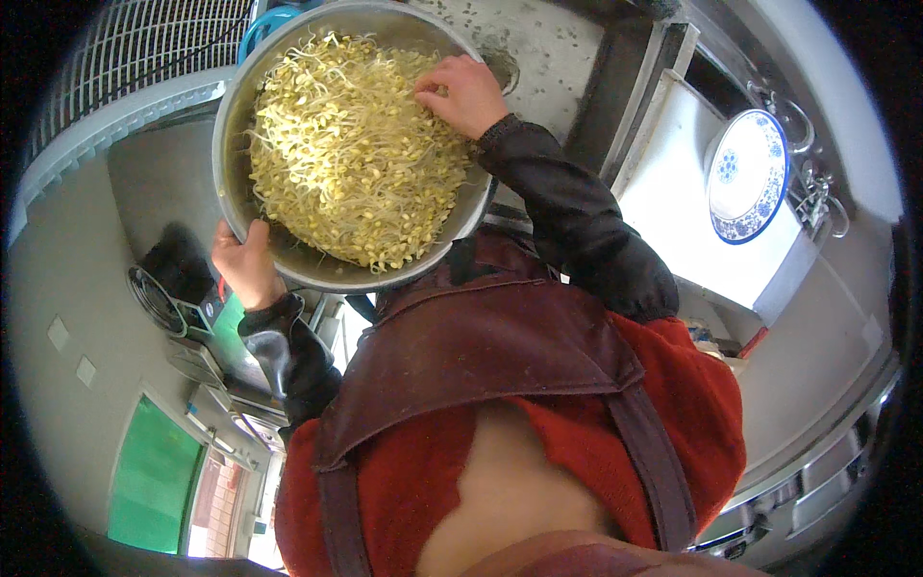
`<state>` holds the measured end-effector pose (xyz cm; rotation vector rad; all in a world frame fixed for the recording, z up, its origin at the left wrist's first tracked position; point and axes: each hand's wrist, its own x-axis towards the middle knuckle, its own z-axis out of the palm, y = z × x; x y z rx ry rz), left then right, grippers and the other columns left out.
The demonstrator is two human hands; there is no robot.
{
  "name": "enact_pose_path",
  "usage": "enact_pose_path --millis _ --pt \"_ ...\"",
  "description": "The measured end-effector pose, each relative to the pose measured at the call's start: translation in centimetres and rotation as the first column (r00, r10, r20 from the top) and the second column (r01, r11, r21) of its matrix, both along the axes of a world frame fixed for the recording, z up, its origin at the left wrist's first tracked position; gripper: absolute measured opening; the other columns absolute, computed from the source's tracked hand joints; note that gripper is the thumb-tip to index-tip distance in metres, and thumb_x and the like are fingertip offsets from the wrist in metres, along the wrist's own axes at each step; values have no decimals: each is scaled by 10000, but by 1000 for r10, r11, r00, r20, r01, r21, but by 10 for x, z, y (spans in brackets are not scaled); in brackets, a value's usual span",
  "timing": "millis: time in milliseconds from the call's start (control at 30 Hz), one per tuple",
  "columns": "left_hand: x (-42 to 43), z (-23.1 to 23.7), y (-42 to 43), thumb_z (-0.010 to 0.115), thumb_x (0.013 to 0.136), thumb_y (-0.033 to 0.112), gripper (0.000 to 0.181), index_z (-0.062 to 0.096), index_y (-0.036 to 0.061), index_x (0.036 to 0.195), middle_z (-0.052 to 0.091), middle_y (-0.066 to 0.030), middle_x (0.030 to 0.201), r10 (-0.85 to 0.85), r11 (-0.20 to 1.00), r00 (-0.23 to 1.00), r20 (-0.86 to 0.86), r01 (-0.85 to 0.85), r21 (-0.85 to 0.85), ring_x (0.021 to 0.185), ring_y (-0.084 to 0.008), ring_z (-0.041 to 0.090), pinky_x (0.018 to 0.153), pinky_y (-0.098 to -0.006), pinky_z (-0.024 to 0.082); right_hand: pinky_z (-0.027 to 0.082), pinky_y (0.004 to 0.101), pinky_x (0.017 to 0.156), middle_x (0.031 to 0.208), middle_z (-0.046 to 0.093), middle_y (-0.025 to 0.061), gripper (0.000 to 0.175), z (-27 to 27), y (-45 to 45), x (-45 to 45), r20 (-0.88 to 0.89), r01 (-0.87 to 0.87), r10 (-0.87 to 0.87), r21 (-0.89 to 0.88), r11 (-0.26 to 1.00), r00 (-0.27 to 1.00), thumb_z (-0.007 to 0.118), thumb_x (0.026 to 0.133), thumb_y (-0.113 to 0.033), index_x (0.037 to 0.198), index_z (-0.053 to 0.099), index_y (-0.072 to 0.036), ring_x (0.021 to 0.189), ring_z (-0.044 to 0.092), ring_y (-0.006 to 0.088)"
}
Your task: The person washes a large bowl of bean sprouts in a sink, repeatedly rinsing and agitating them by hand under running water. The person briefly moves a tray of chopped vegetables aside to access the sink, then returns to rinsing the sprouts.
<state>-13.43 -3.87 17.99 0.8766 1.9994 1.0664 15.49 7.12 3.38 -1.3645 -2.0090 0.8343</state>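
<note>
A wide round metal basin (317, 272) is heaped with yellow-headed bean sprouts (353, 159). My left hand (249, 263) grips the basin's near left rim, with the thumb on top and the fingers partly hidden beneath. Over on the right side of the heap is my right hand (465, 94), its fingers bent and drawn together at the sprouts. Whether sprouts are pinched between those fingers cannot be made out clearly. The basin is tilted a little and rests above a metal sink (537, 65).
Dark bits dot the sink floor around a drain (502, 70). A blue plastic rim (263, 32) and a grey plastic grid basket (151, 65) lie beyond the basin. To the right, a blue-and-white patterned dish (748, 177) stands on a white surface (681, 195).
</note>
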Motion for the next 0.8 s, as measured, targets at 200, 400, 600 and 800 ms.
enact_pose_path --millis 200,400,600,800 --pt "6 1 0 528 742 -88 208 626 -35 918 641 -24 845 26 1000 1000 1 -26 -15 719 -84 555 684 -207 441 463 401 731 802 636 60 178 1 4 -5 145 -48 60 -85 995 988 651 770 -266 866 724 -135 820 570 283" --pt "6 -1 0 527 742 -89 217 628 -41 927 647 -29 850 27 1000 1000 0 -27 -3 722 -88 565 690 -210 448 504 397 708 812 672 131 233 2 8 2 -180 -10 -69 -405 914 981 618 787 -281 884 720 -95 770 637 303" --pt "1 -8 -3 534 742 -89 213 627 -46 928 649 -35 849 32 999 999 28 -33 15 722 -92 571 691 -216 456 509 281 734 850 709 57 202 15 9 22 -501 -127 -206 -551 825 840 659 811 -214 924 721 -59 778 651 157" --pt "1 -7 -5 540 740 -86 207 625 -38 923 647 -35 847 48 998 999 16 -47 -34 709 -90 565 679 -216 453 483 279 668 858 677 30 174 17 39 96 -479 81 -346 -491 868 807 683 792 -180 928 709 -74 743 612 134"
